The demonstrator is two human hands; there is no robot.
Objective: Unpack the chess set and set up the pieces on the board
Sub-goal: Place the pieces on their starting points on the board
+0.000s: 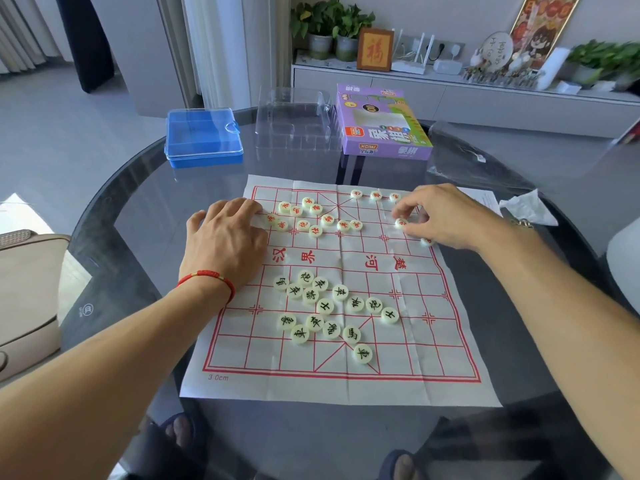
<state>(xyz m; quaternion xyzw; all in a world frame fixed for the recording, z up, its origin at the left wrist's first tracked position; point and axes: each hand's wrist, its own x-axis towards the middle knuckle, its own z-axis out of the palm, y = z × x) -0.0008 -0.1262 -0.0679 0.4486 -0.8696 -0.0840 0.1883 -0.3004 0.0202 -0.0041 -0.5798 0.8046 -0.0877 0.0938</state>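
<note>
The chess board (341,382), a creased paper sheet with red lines, lies flat on the dark glass surface (131,188). Black-lettered pieces (325,306) cluster on its near half and red-lettered pieces (313,216) on its far half. The left hand (225,244) presses the board's far left part, fingers relaxed. The right hand (446,216) pinches a red piece (401,222) near the board's far right edge.

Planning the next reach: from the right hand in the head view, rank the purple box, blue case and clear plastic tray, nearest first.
From the right hand:
1. Purple box, straight beyond it.
2. Clear plastic tray, beyond and leftward.
3. Blue case, far left of the table.
</note>
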